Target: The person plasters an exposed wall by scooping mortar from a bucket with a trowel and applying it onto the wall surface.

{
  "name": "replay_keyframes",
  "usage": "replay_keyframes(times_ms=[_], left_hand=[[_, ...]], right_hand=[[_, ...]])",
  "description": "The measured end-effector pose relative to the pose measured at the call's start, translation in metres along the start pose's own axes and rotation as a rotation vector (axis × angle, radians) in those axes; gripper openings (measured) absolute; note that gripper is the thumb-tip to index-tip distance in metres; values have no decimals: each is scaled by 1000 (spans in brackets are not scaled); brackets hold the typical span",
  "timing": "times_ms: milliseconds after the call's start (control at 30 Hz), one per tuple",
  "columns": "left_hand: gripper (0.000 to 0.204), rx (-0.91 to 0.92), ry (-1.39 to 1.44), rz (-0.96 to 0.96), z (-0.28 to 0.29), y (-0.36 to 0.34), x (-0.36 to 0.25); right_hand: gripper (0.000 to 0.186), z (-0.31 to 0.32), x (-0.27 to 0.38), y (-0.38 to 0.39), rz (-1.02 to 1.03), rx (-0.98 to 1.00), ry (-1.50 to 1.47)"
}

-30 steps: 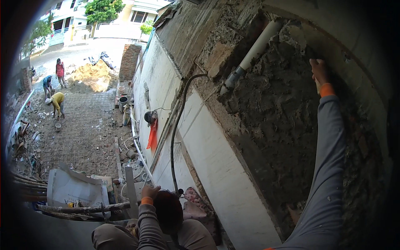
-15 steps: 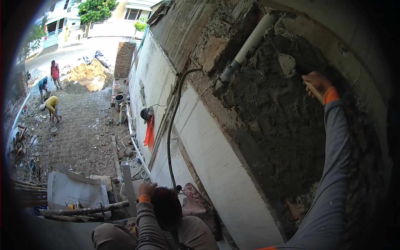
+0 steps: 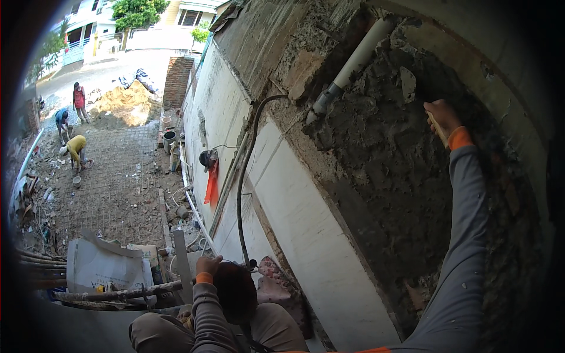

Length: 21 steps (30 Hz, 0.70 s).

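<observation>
My right hand [image 3: 444, 119] is closed round the wooden handle of a trowel [image 3: 408, 85], whose pale, mortar-smeared blade is at the wet grey mortar [image 3: 382, 170] on the wall. The trowel's neck is hard to make out against the dark mortar. Low in the view, my left hand [image 3: 208, 265] is closed at the upper edge of a dark rounded thing [image 3: 235, 294] between my grey-clad knees. What its fingers hold is hidden.
A grey-white pipe [image 3: 356, 62] crosses the mortar's upper edge. A black hose [image 3: 240, 188] hangs along the white wall [image 3: 306, 217]. Bamboo poles [image 3: 123, 295] and a white sack [image 3: 106, 267] lie at lower left. Far below, several people work beside a wire mesh [image 3: 118, 188].
My right hand has moved slightly left, and the trowel blade has turned from nearly face-on to a narrower angle. My left hand stays in nearly the same place.
</observation>
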<state>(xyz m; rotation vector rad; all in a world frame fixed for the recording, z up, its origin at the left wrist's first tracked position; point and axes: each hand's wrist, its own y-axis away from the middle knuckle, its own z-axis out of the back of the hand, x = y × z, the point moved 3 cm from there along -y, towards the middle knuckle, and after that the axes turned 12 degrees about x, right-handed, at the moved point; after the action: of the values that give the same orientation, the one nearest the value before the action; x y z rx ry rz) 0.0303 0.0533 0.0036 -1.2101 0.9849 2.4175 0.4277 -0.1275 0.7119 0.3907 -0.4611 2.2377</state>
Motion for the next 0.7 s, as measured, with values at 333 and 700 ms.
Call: replay_keyframes(times_ms=[333, 700], left_hand=[[52, -1, 16, -22, 1, 2, -1], [52, 8, 33, 12, 2, 3, 0]], right_hand=[[32, -27, 0, -3, 98, 25, -4], [39, -60, 5, -43, 65, -21, 306]])
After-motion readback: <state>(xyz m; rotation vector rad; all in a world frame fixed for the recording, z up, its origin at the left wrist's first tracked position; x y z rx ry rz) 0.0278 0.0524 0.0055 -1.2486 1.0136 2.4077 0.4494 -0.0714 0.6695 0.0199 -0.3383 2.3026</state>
